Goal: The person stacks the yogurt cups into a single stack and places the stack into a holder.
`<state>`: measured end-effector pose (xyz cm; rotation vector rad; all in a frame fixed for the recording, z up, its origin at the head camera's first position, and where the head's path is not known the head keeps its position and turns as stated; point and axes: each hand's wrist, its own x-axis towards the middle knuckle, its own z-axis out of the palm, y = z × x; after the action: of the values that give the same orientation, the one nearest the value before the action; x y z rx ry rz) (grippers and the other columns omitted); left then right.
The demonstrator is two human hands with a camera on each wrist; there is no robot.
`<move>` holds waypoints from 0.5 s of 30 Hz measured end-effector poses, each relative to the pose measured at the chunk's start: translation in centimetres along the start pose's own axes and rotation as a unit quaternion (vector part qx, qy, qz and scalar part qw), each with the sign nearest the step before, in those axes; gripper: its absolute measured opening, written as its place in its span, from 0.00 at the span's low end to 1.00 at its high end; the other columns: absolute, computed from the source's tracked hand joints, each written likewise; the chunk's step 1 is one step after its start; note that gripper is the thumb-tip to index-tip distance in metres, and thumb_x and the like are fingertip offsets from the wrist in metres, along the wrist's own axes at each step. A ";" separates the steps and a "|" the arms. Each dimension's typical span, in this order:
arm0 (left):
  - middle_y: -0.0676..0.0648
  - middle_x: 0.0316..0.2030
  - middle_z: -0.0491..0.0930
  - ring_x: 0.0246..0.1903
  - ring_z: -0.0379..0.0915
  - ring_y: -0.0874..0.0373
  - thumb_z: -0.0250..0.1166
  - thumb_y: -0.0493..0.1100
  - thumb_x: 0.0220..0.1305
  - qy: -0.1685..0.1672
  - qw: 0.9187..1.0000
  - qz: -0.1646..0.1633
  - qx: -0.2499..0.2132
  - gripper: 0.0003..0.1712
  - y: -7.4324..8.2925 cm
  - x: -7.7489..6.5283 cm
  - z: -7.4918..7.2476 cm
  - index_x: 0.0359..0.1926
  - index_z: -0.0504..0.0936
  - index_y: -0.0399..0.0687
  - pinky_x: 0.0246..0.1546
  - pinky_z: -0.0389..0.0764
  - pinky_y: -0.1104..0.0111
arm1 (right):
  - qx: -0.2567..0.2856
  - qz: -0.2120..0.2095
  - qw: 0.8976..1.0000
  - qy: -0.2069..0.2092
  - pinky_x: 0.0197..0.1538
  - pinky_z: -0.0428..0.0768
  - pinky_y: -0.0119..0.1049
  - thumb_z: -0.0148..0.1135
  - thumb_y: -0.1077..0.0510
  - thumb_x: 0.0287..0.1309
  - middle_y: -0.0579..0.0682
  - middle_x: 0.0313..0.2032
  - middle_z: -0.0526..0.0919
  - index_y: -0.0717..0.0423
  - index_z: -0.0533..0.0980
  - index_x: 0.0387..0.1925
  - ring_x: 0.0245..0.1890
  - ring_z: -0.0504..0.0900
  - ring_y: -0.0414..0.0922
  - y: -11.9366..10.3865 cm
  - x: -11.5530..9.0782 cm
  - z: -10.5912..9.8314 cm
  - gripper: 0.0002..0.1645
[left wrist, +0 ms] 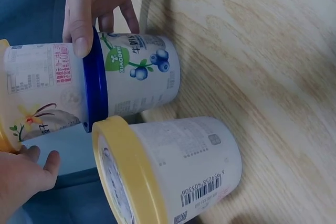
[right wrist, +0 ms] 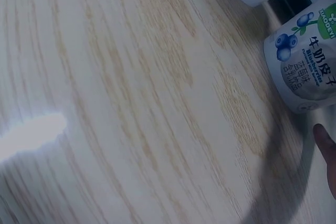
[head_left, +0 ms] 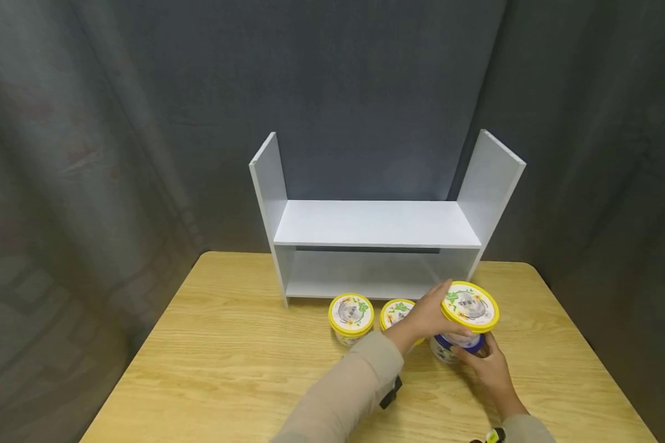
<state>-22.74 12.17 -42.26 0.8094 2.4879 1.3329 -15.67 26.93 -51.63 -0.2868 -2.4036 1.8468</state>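
Observation:
A tub with a yellow lid (head_left: 471,306) stands stacked on a blueberry tub with a blue lid (left wrist: 136,74). My left hand (head_left: 429,317) grips the upper tub near its yellow lid. Lower down, my right hand (head_left: 490,369) holds the blue-lidded tub around its rim, its thumb lying across the blue lid in the left wrist view. The left wrist view also has a second yellow-lidded tub (left wrist: 194,161) standing close beside the stack. In the right wrist view, blueberries show on the lower tub's side (right wrist: 307,56), and one fingertip (right wrist: 323,140) is near its base.
Behind the tubs stands a white two-level shelf (head_left: 377,223) with tall side panels. Another yellow-lidded tub (head_left: 351,312) sits before its left part, and one (head_left: 394,312) is partly hidden by my left arm. Grey curtains (head_left: 366,92) surround the wooden table (head_left: 227,369).

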 end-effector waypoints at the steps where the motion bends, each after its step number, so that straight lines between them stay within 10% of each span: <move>1: 0.55 0.61 0.53 0.58 0.52 0.61 0.74 0.53 0.31 -0.002 1.000 0.002 0.002 0.61 0.0 0.0 -0.1 0.65 0.48 0.53 0.54 0.58 0.70 | 0.001 0.001 1.000 -0.001 0.41 0.65 0.14 0.61 0.54 0.49 0.59 0.58 0.55 0.48 0.43 0.65 0.44 0.60 0.27 -0.1 0.0 0.1 0.49; 8: 0.55 0.63 0.51 0.60 0.48 0.61 0.73 0.54 0.34 -0.011 1.000 -0.006 -0.008 0.60 -0.4 -0.3 -1.0 0.65 0.47 0.54 0.56 0.57 0.66 | 0.005 0.013 1.000 -0.005 0.45 0.65 0.17 0.62 0.53 0.48 0.60 0.60 0.53 0.47 0.39 0.66 0.58 0.54 0.54 -0.5 0.1 0.1 0.52; 15: 0.56 0.63 0.51 0.60 0.49 0.58 0.70 0.58 0.35 0.000 0.998 -0.057 0.021 0.56 -1.4 -1.5 -2.3 0.65 0.48 0.63 0.55 0.60 0.61 | 0.017 0.016 1.000 -0.003 0.41 0.63 0.13 0.63 0.54 0.47 0.63 0.60 0.51 0.49 0.39 0.66 0.59 0.52 0.58 -0.9 0.0 0.0 0.53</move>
<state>-22.98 9.11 -42.23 0.6651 2.5285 1.2471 -15.72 26.66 -50.81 -0.3197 -2.3841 1.9021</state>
